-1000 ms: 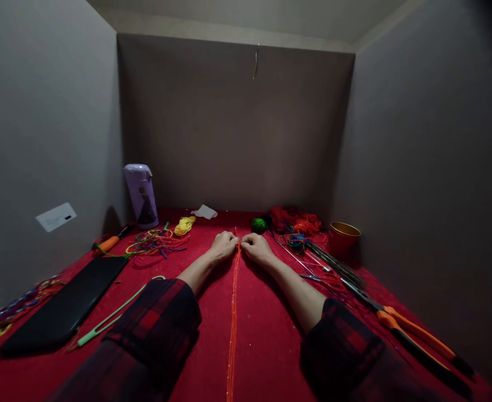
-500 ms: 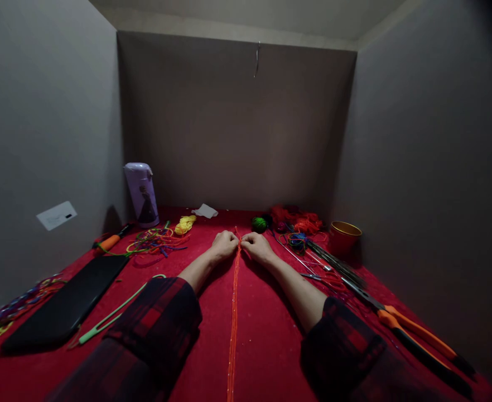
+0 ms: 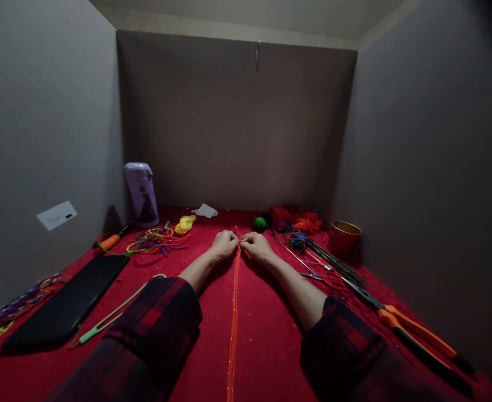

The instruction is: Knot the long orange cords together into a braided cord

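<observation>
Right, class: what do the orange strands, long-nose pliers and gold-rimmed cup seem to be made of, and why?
Orange strands: probably synthetic yarn, thin and pliable-looking, with tiny glints.
Long-nose pliers: likely steel jaws, grey with a dull shine; handles perhaps plastic or rubber, orange and black.
Gold-rimmed cup: smooth red body, shiny rim; plastic or painted metal, unclear which.

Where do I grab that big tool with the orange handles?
Best by the handles, I'd say, coming from the near right side. They spread apart toward that corner, while the narrow metal end points away.
</observation>
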The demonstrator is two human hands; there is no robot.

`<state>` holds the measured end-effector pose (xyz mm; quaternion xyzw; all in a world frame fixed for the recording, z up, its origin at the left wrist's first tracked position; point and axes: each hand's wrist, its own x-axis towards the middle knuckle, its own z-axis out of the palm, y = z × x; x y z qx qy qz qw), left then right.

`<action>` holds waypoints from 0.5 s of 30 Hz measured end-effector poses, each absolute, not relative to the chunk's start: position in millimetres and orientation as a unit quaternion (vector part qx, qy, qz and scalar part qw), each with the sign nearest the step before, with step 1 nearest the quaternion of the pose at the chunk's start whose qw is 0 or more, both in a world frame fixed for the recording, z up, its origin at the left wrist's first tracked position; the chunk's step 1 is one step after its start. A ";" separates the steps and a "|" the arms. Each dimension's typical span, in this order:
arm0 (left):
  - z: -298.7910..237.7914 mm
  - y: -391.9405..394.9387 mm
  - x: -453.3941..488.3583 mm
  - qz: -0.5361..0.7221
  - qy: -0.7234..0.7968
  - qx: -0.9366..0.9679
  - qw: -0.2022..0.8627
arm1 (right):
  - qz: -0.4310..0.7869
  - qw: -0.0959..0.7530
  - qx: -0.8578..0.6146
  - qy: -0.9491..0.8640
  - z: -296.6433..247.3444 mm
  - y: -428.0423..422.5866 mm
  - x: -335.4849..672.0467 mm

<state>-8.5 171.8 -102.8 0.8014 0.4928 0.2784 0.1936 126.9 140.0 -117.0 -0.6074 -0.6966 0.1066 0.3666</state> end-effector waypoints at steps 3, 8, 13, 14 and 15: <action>-101.5 170.9 -8.6 0.286 0.497 0.794 0.202 | 0.105 0.368 -0.610 -0.694 -116.4 139.6 126.6; -97.2 169.0 -10.1 0.302 0.491 0.787 0.222 | 0.104 0.366 -0.611 -0.694 -113.9 137.4 126.3; -98.9 170.3 -10.6 0.304 0.475 0.789 0.243 | 0.108 0.360 -0.613 -0.695 -113.6 136.7 126.5; -100.2 170.9 -10.5 0.305 0.475 0.787 0.247 | 0.108 0.359 -0.614 -0.694 -113.7 136.8 126.6; -101.6 171.6 -10.3 0.308 0.476 0.784 0.252 | 0.108 0.358 -0.615 -0.694 -113.7 137.0 126.7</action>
